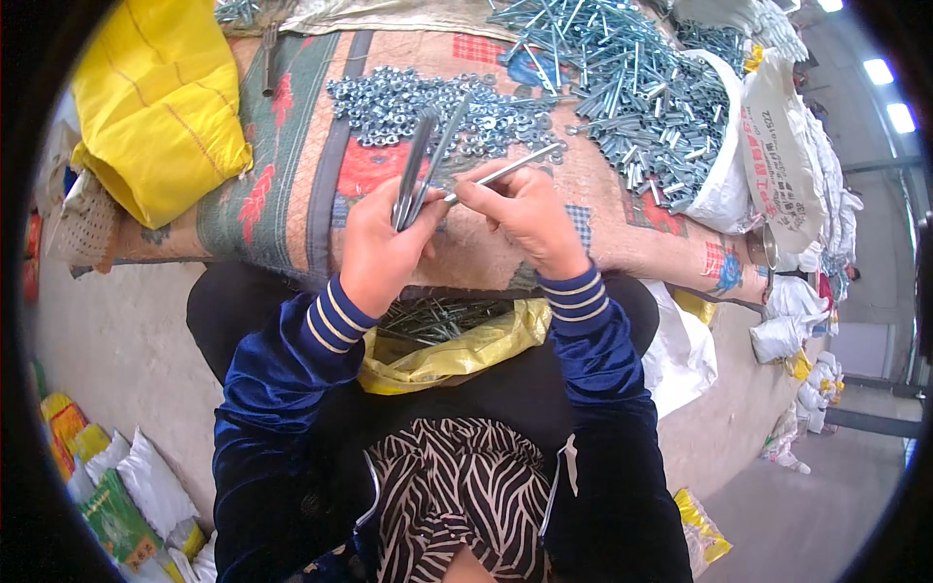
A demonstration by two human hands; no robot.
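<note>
In the head view, the left hand (379, 248) is curled around some metal rods (415, 160), hiding their bottom ends. The right hand (533, 219) pinches one thin rod (517, 166), near the nuts (418, 105). I can't tell whether its low end touches the left thumb.

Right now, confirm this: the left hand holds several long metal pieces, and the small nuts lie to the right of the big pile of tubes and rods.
One part is wrong: the head view shows the small nuts to the left of the big pile of tubes and rods. The left hand does hold several long metal pieces.
</note>
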